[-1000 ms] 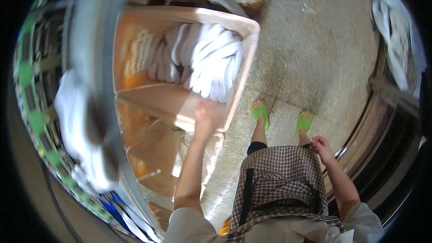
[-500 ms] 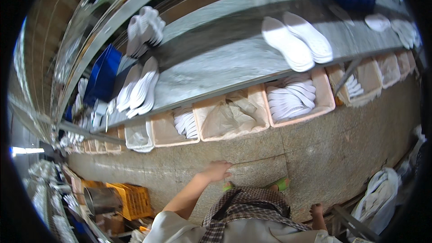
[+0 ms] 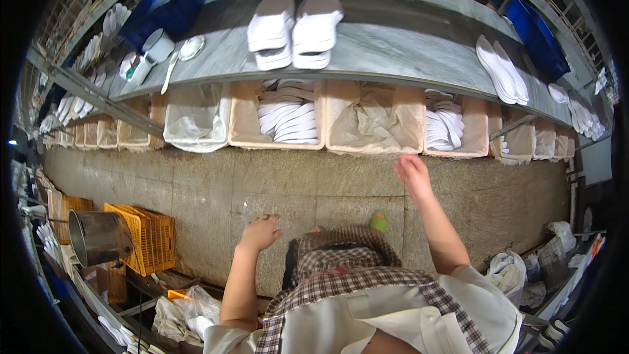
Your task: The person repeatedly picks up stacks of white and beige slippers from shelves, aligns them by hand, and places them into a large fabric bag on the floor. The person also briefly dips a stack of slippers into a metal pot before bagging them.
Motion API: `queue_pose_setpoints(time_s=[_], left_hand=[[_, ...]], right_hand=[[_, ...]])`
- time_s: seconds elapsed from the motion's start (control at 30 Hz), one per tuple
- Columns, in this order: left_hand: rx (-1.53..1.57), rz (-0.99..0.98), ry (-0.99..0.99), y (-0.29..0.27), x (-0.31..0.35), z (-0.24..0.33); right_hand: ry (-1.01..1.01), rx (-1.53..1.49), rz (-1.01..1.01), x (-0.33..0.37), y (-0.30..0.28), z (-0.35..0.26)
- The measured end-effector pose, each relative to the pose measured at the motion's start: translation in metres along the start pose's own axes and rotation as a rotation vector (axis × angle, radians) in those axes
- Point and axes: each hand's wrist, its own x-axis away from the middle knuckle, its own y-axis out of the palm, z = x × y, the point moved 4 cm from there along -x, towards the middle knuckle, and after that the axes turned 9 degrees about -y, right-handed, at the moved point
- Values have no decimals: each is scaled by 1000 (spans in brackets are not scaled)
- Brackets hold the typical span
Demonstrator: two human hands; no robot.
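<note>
My left hand hangs over the floor in front of my body, fingers loosely apart, holding nothing. Farther forward and to the right, my right hand reaches out with loosely bent fingers, also empty. It is nearest to the front rim of a plastic-lined bin, apart from it as far as I can tell. Above on the grey tabletop stand two short stacks of white shoe soles. More white soles fill a lined bin below, and others lie in a bin farther right.
Toward the right of the tabletop lie long white soles. Blue crates stand at both ends; a white mug and a spoon are at the left. Behind on the left, a yellow crate stands beside a metal bucket.
My view has turned and shifted toward the stacks at the left of the tabletop. My right hand has swung up and forward from low beside my body. My left hand remains low and empty.
</note>
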Motion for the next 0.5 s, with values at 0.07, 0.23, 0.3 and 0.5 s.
queue_pose_setpoints(time_s=[0.07, 0.23, 0.3, 0.5], left_hand=[[1, -37, -98, 6, 16, -35], [76, -65, -208, 11, 22, -85], [132, -46, -206, 11, 20, -98], [274, 42, -295, -8, 4, -144]], right_hand=[[-27, -9, -97, -6, 65, -31], [-391, 48, -217, -40, 189, -113], [-528, 23, -236, -65, 230, -142], [-786, -59, -257, -208, 350, -207]])
